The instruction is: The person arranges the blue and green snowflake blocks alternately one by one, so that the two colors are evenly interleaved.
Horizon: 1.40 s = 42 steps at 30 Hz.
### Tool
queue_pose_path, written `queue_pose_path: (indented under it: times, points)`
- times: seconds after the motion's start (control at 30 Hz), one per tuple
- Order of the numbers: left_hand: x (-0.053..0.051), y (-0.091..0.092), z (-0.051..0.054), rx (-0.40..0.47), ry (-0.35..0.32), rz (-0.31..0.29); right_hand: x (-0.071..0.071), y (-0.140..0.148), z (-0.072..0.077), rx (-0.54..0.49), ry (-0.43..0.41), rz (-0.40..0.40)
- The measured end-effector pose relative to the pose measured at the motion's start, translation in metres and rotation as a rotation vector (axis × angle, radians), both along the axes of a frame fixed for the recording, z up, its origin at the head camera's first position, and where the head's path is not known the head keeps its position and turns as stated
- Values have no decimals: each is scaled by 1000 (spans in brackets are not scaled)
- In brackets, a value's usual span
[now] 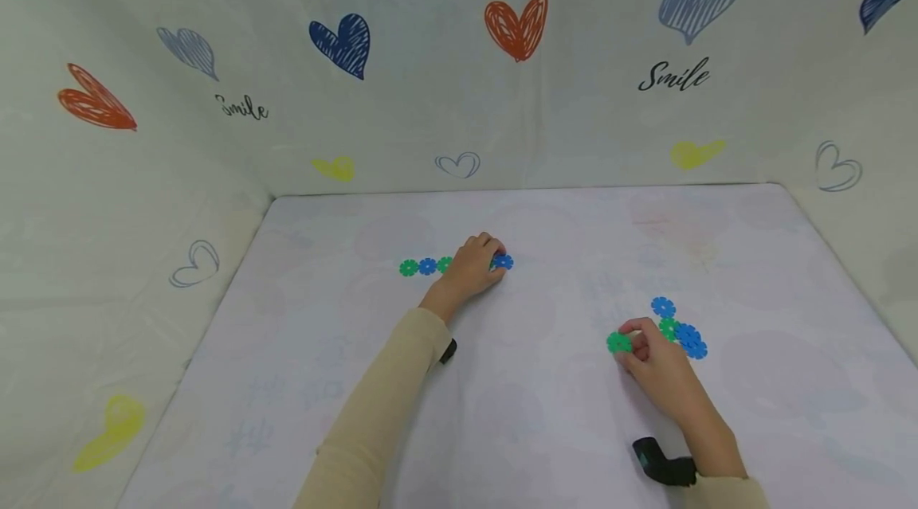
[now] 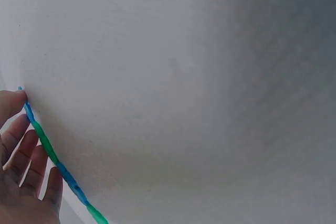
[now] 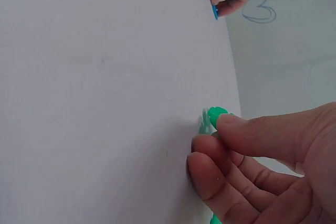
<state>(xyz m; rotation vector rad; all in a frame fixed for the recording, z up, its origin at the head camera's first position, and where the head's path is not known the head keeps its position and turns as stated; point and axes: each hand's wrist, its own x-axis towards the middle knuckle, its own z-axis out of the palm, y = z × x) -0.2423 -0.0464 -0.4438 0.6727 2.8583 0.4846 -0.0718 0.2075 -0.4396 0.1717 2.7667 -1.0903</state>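
Observation:
A row of green and blue flower-shaped discs (image 1: pixel 427 266) lies on the table, partly hidden under my left hand (image 1: pixel 472 268). In the left wrist view the row (image 2: pixel 69 178) alternates blue and green, and my left hand (image 2: pixel 23 166) holds its blue end between thumb and fingers. My right hand (image 1: pixel 663 370) pinches a green disc (image 1: pixel 619 342) by its edge; the right wrist view shows this green disc (image 3: pixel 217 115) between thumb and finger of my right hand (image 3: pixel 262 166). Beside that hand lie loose blue discs (image 1: pixel 663 307) and a green disc (image 1: pixel 668 328).
The white table (image 1: pixel 531 413) has its far edge against a curtain (image 1: pixel 595 95) printed with hearts and the word Smile. Black wrist devices show at both wrists, the right one (image 1: pixel 663 464) close to the table.

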Motion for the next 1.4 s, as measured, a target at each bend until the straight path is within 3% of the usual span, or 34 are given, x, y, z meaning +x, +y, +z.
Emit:
queue_pose_path:
  times: [0.43, 0.77, 1.07, 1.4]
  points:
    - [-1, 1, -1, -5, 15, -3, -57, -31, 0, -112, 41, 58]
    - [0, 3, 0, -11, 18, 11, -94, -54, -4, -208, 62, 59]
    - [1, 3, 0, -9, -5, 22, -117, -68, -11, -243, 68, 49]
    - [2, 3, 3, -32, -16, 34, -130, -74, -13, -166, 76, 66]
